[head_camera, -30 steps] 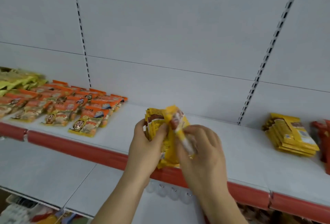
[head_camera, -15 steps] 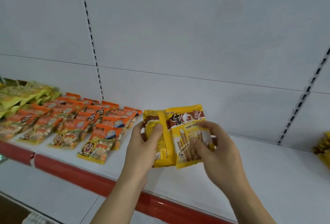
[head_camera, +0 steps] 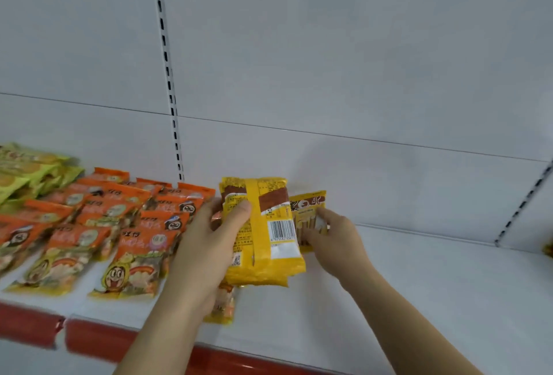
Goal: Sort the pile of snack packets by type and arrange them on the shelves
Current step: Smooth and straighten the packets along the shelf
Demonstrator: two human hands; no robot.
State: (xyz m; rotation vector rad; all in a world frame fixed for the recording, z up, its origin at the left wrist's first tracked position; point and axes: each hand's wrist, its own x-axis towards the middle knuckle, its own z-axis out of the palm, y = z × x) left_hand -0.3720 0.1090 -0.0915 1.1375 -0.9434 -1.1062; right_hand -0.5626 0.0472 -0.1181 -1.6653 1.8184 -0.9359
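My left hand (head_camera: 206,243) grips a stack of yellow snack packets (head_camera: 263,234), back side with the barcode facing me, held just above the white shelf (head_camera: 419,285). My right hand (head_camera: 335,237) pinches a single yellow packet (head_camera: 308,213) of the same kind, front side up, at the stack's right edge and partly behind it. Whether that packet touches the shelf I cannot tell. Orange snack packets (head_camera: 107,225) lie in rows on the shelf to the left, one partly hidden under my left wrist.
Green-yellow packets (head_camera: 27,171) lie at the far left of the shelf. A red strip (head_camera: 98,338) runs along the shelf's front edge. Slotted uprights (head_camera: 167,75) stand on the white back panel. Bare shelf stretches to the right of my hands.
The view has swung left and closer to the shelf. My right hand drew one packet off the stack and moved it right and back, behind the stack. The stack now stands more upright.
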